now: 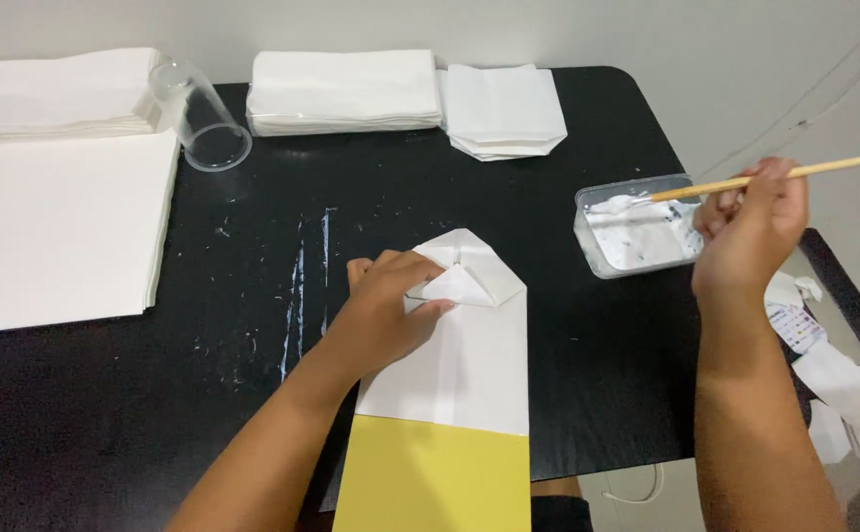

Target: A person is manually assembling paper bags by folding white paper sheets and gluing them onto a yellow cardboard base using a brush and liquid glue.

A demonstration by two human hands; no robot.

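A folded paper bag (459,374), white above and yellow at its near end, lies flat on the black table (607,365). My left hand (390,305) presses on its folded top, fingers on a small triangular flap (459,286). My right hand (750,232) grips a wooden brush (794,173) whose white tip dips into a clear plastic tub of white paste (637,232) at the right.
Stacks of white paper sit at the back left (55,94), back middle (346,91) and left (55,232). Folded bags (504,108) lie behind. A clear plastic cup (198,113) lies tipped over. Paper scraps (844,384) lie off the table's right edge. Paste streaks (302,286) mark the tabletop.
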